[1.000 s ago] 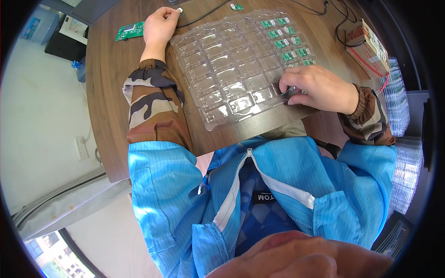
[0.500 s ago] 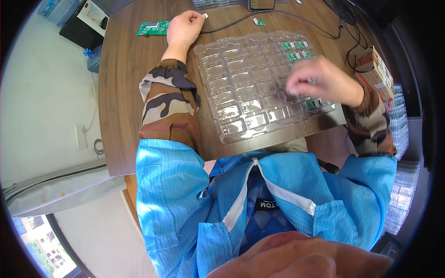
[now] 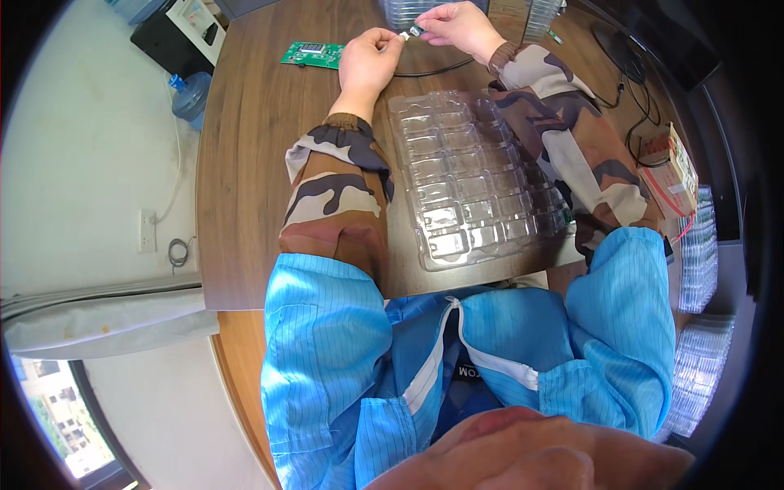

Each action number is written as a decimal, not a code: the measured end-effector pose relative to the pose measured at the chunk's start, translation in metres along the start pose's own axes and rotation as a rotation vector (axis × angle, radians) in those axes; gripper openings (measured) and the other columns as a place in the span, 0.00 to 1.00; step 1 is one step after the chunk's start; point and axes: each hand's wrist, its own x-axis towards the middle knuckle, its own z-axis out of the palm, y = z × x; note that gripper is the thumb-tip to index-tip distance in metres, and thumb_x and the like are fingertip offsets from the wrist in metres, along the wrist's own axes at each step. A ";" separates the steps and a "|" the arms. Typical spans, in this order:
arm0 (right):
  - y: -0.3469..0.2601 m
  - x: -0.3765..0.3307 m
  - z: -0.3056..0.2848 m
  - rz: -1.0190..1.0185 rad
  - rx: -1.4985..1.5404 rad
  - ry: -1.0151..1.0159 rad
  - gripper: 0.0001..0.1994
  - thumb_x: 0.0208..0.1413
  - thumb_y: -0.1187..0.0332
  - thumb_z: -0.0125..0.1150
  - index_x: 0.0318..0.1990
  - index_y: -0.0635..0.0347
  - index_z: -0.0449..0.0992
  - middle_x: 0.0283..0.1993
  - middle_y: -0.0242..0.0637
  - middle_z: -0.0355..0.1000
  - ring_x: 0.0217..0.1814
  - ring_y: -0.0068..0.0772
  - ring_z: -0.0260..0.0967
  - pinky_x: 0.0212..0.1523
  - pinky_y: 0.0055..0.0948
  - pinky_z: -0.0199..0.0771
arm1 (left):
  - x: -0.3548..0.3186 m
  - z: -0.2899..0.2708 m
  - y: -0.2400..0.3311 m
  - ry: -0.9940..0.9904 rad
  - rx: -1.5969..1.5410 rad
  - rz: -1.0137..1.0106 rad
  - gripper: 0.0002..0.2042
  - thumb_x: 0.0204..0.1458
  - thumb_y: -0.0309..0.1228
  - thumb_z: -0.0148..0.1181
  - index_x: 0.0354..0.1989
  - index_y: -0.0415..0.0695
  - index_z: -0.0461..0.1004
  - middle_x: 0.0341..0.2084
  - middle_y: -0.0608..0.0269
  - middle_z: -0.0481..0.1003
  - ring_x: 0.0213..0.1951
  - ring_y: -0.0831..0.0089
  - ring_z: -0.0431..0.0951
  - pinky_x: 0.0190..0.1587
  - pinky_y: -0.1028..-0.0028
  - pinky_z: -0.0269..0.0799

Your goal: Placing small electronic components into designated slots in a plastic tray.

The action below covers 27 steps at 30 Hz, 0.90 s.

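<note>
My left hand point(image 3: 371, 64) is closed in a pinch on a small white connector plug point(image 3: 404, 36) above the far part of the table. Facing it, my right hand point(image 3: 465, 28) pinches a small green circuit board point(image 3: 416, 30) by its edge. Plug and board are very close; I cannot tell whether they touch. A larger green circuit board point(image 3: 313, 55) with a small display lies left of my left hand. Nearer to me lies a clear plastic tray point(image 3: 457, 163) with rows of pockets, its right side partly hidden beneath my right sleeve.
Clear trays point(image 3: 396, 16) are stacked at the far edge. A black cable point(image 3: 433, 73) runs across the table behind the tray. On the right are more cables point(image 3: 645, 102), a red and white carton point(image 3: 670, 171) and stacked clear trays point(image 3: 704, 253). A blue water jug point(image 3: 190, 98) stands left.
My right hand has moved from the tray's right side to the far part of the table, beside my left hand, and now holds a small circuit board. The whole view has shifted slightly.
</note>
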 end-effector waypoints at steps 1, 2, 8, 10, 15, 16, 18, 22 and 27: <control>-0.002 0.002 0.005 0.010 -0.029 0.005 0.08 0.49 0.72 0.53 0.31 0.70 0.74 0.28 0.38 0.71 0.28 0.25 0.70 0.28 0.21 0.72 | -0.001 -0.002 -0.002 0.014 0.000 -0.001 0.10 0.40 0.39 0.57 0.24 0.45 0.74 0.17 0.66 0.73 0.21 0.72 0.73 0.26 0.74 0.66; -0.004 0.003 0.010 0.021 -0.060 0.012 0.08 0.48 0.73 0.54 0.31 0.70 0.74 0.27 0.38 0.71 0.28 0.25 0.70 0.28 0.21 0.72 | -0.002 -0.004 -0.005 0.025 -0.002 -0.001 0.10 0.40 0.39 0.57 0.24 0.45 0.74 0.17 0.66 0.73 0.21 0.72 0.72 0.25 0.74 0.66; 0.007 0.009 0.006 -0.021 0.047 -0.030 0.07 0.47 0.74 0.54 0.30 0.71 0.74 0.27 0.39 0.71 0.28 0.26 0.70 0.29 0.21 0.72 | 0.002 -0.004 0.001 0.020 -0.028 -0.007 0.10 0.41 0.37 0.58 0.26 0.43 0.75 0.16 0.67 0.73 0.20 0.80 0.69 0.25 0.79 0.64; 0.007 0.010 0.006 -0.025 0.061 -0.035 0.07 0.47 0.74 0.55 0.30 0.71 0.74 0.27 0.39 0.71 0.28 0.27 0.70 0.29 0.21 0.73 | 0.001 -0.004 0.000 0.027 -0.029 -0.007 0.10 0.41 0.37 0.58 0.26 0.43 0.75 0.16 0.67 0.72 0.20 0.80 0.69 0.25 0.79 0.64; 0.004 0.009 0.008 -0.008 0.070 -0.038 0.06 0.47 0.75 0.55 0.30 0.71 0.74 0.27 0.39 0.71 0.28 0.27 0.70 0.29 0.22 0.73 | 0.000 -0.004 -0.004 0.038 -0.007 0.011 0.10 0.41 0.37 0.58 0.26 0.44 0.75 0.16 0.67 0.72 0.19 0.79 0.69 0.25 0.78 0.64; 0.004 0.009 0.008 -0.002 0.075 -0.039 0.07 0.47 0.75 0.55 0.30 0.71 0.74 0.27 0.40 0.71 0.28 0.27 0.70 0.29 0.22 0.73 | 0.000 -0.004 -0.003 0.037 -0.008 0.013 0.10 0.41 0.37 0.58 0.26 0.44 0.75 0.16 0.67 0.72 0.19 0.79 0.69 0.25 0.78 0.64; 0.003 0.008 0.006 0.003 0.079 -0.036 0.07 0.46 0.75 0.55 0.30 0.71 0.74 0.26 0.40 0.71 0.27 0.28 0.70 0.30 0.22 0.73 | -0.001 -0.003 -0.002 0.024 0.018 0.003 0.10 0.40 0.37 0.58 0.26 0.44 0.75 0.16 0.67 0.72 0.19 0.79 0.69 0.25 0.78 0.64; 0.004 0.008 0.002 0.027 0.077 -0.041 0.07 0.46 0.74 0.56 0.30 0.71 0.74 0.26 0.40 0.71 0.27 0.28 0.70 0.29 0.22 0.73 | 0.000 -0.002 -0.002 0.025 0.011 0.007 0.10 0.40 0.38 0.58 0.26 0.44 0.75 0.16 0.67 0.72 0.19 0.78 0.69 0.25 0.78 0.64; 0.003 0.006 0.005 0.023 0.058 -0.035 0.07 0.46 0.74 0.55 0.30 0.71 0.74 0.26 0.39 0.71 0.27 0.27 0.70 0.28 0.22 0.73 | -0.001 -0.003 0.001 -0.003 0.014 -0.021 0.09 0.40 0.39 0.56 0.25 0.47 0.75 0.19 0.65 0.74 0.24 0.69 0.73 0.27 0.72 0.67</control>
